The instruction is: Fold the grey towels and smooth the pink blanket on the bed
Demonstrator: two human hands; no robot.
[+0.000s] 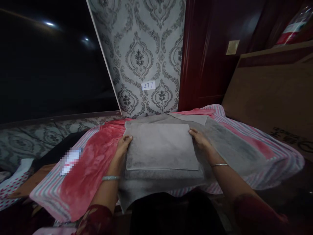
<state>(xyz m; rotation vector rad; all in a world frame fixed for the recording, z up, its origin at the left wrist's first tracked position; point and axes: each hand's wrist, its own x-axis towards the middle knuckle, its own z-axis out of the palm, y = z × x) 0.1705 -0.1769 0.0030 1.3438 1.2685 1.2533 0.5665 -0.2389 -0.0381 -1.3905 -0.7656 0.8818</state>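
Note:
A light grey cloth [161, 147], folded into a flat rectangle, is held between my two hands. My left hand [124, 145] pinches its upper left edge with thumb and fingers. At the upper right corner my right hand [200, 138] grips it the same way. Beneath it a larger grey cloth [234, 150] lies spread out, its near edge hanging toward my lap. Under that is a red blanket [93, 156] with a striped pink, white and blue border. A bangle circles each of my wrists.
A large black screen [49, 58] fills the left side, beside patterned wallpaper bearing a paper label [148, 85] marked 277. Dark red wood panelling [207, 49] and a big cardboard box [274, 88] stand at right, with a bottle [293, 31] above the box.

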